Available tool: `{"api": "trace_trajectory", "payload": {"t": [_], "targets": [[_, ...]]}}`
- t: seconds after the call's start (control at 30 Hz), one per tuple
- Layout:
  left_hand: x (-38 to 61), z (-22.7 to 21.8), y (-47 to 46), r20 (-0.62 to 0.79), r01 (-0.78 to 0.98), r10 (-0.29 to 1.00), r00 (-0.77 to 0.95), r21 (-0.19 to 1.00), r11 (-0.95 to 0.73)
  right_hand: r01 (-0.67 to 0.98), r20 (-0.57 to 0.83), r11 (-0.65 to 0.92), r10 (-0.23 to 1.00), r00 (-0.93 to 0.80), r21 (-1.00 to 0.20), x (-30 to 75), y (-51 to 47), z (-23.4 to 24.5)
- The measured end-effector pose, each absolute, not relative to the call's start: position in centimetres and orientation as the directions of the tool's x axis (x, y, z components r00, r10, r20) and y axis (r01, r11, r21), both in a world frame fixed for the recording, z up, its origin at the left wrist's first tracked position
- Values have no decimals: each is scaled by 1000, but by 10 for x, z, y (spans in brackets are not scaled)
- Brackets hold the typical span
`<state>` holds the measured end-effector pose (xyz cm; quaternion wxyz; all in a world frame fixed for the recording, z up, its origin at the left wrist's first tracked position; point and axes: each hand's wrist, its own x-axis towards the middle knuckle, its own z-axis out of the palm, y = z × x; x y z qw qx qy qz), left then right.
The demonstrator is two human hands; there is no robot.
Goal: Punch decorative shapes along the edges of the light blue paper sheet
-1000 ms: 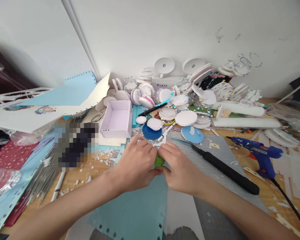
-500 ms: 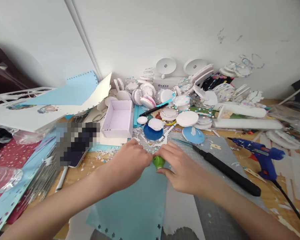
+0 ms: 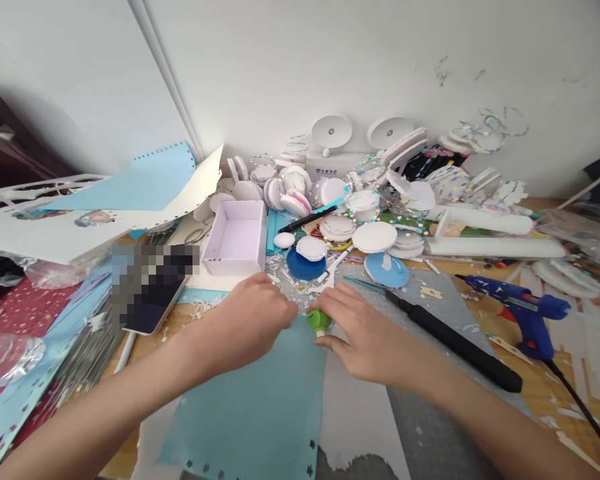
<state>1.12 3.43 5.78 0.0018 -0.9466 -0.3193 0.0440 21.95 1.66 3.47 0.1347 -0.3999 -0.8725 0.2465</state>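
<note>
Where hands (image 3: 253,320) (image 3: 357,327) curl, rounded punch (image 3: 319,321), teal paper (image 3: 250,413)

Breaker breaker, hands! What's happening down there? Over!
Left hand curled over teal paper sheet, grip hidden. Right hand pinching green craft punch. Black-handled tool lying close on the right, possible snag. Over.

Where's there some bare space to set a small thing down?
Mostly bare mat shows between the white sheet and right forearm. Another patch, with a few scraps, lies between the black tool and glue gun. Toward the wall it's crowded with discs and a box.
</note>
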Motion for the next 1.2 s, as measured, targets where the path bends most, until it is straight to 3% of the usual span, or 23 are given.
{"api": "trace_trajectory", "payload": {"t": [0.17,0.37,0.67,0.97,1.2], "targets": [[13,65,33,-93,595,595,798,-33,-803,617,131,586,772,-622,-526,219,15,31],[36,66,26,67,647,645,762,-25,-762,611,209,617,768,-605,-497,215,14,26],[42,50,27,125,621,616,778,-4,-784,605,287,644,759,-585,-468,213,12,16],[29,56,33,-82,617,619,781,-50,-785,625,130,586,775,-619,-515,217,16,27],[19,60,38,-98,595,592,800,8,-803,654,32,558,773,-634,-511,221,19,32]]}}
